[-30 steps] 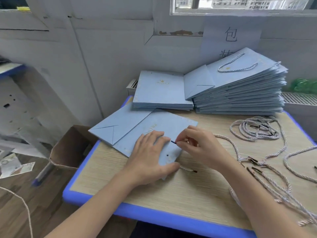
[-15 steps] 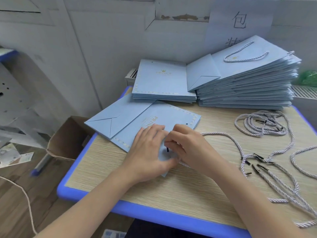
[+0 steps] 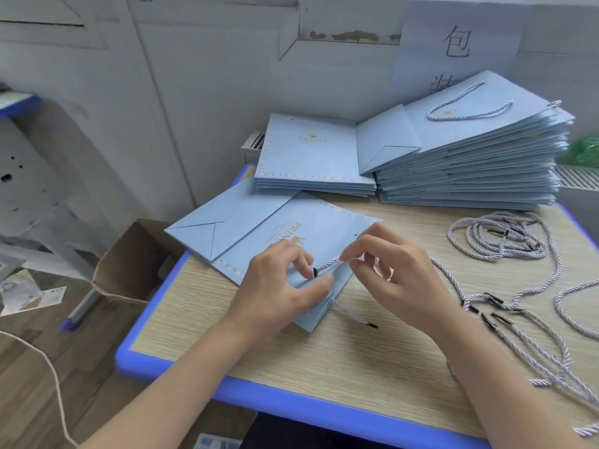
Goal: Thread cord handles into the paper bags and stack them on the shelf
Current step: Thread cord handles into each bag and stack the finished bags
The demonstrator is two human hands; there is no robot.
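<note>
— Where's the bag being worked on?
— The flat blue paper bag (image 3: 291,228) lies under both hands, gold "PRINCE" and a crown printed just beyond the left hand (image 3: 275,286). That hand pins the bag's near corner, thumb and forefinger curled at the hole.
— And the cord?
— The right hand (image 3: 389,273) pinches the twisted pale cord (image 3: 330,264), its dark tip at the hole.
— Around them?
— Beyond the hands, a low stack of bags (image 3: 311,157) reading "PRINCE", and a taller stack with handles (image 3: 470,157). Right of the right hand, loose cords (image 3: 505,238). Wood-grain table (image 3: 324,367), blue edge; a wall sheet (image 3: 457,43) reads "包装".
</note>
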